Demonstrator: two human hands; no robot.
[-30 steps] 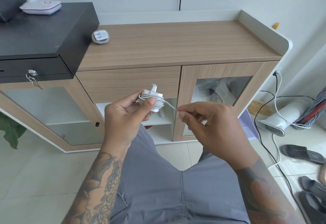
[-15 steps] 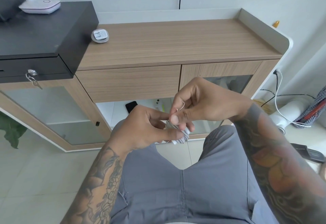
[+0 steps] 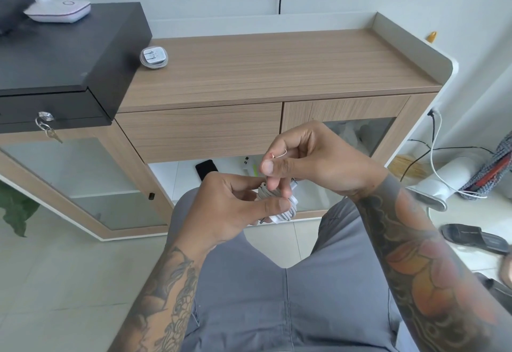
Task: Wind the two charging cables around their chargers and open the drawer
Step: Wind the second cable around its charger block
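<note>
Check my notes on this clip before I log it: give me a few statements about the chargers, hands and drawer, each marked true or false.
1. The left hand holds a charger with cable wound round it. True.
2. The right hand rests on the cabinet top. False: it is over the held charger, pinching the thin cable end.
3. A second wound charger lies on the cabinet top beside the black box. True.
4. The wooden drawer is pulled open. False: its front sits flush, closed.
5. Keys hang from the black box's lock. True.
</note>
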